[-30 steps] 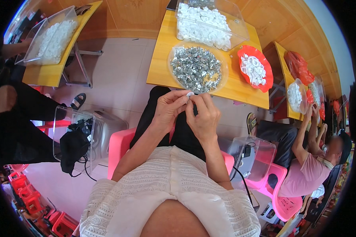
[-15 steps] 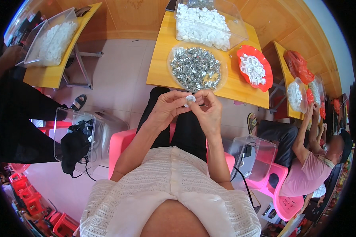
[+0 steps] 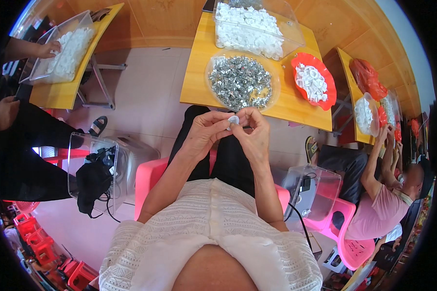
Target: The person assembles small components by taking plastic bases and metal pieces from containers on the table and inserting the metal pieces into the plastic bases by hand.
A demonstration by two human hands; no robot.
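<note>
Above my lap, just off the near edge of the yellow table [image 3: 194, 72], both my hands meet at a small round white plastic part [image 3: 233, 121]. My left hand [image 3: 210, 130] pinches it from the left between thumb and fingers. My right hand [image 3: 253, 132] grips it from the right, with the thumb pressed against its face. Whether a metal piece sits in it is hidden by the fingers. Closest to my hands on the table is a clear round tray [image 3: 209, 80] heaped with small silvery metal pieces [image 3: 240, 80].
Behind the tray stands a clear bin [image 3: 294, 41] of white parts; a red scalloped dish [image 3: 331, 92] holds white rings at right. Co-workers sit at side tables left [image 3: 85, 72] and right [image 3: 347, 68]. Clear boxes [image 3: 124, 160] with black cables flank my pink chair [image 3: 148, 177].
My hands stay nearly in place, with the right fingers shifted slightly on the white part. At the left, a co-worker's hand has reached into the bin of white parts.
</note>
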